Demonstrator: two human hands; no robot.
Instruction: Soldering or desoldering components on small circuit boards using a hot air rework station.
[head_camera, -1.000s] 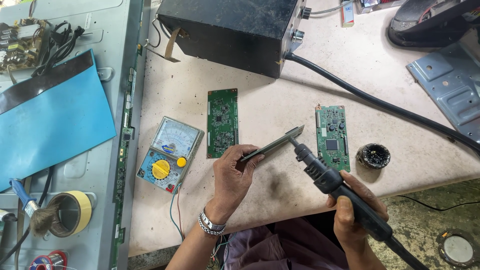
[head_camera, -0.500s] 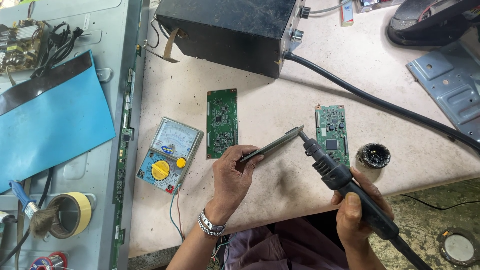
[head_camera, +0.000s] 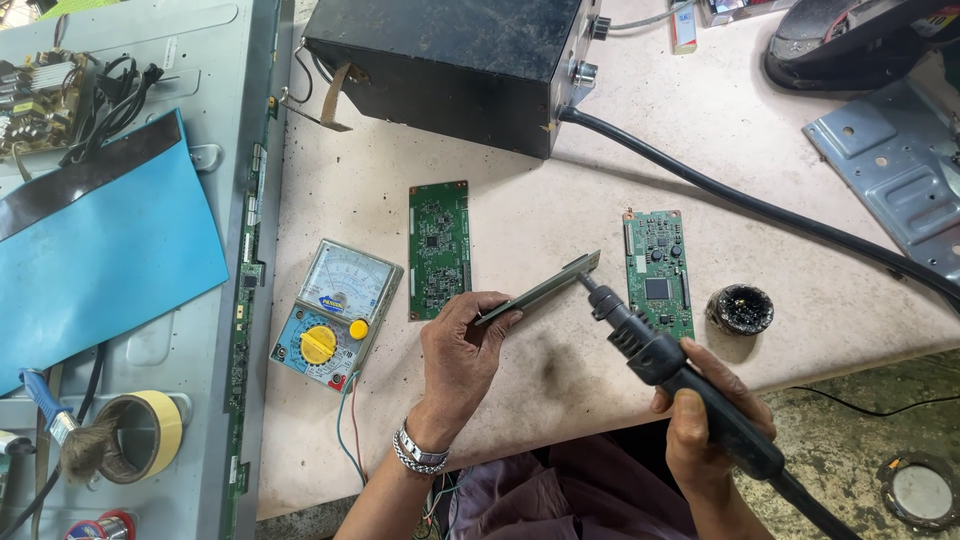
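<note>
Narrow green circuit strip (head_camera: 540, 291) sat tilted above the pale worktable (head_camera: 560, 370), pinched by its near end in the left hand (head_camera: 460, 350), fingers closed around it. Right hand (head_camera: 712, 430) was wrapped tight round the black hot-air handpiece (head_camera: 665, 360), nozzle just at the strip's far tip, beside the green board (head_camera: 659, 272). Best kept steady there, nozzle off the fingers.

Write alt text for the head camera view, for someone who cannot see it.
A person's left hand holds a narrow green circuit strip tilted above a pale workbench, while the right hand aims a black hot-air tool at its raised end. Two green circuit boards, an analog multimeter and a black metal box lie around.
</note>
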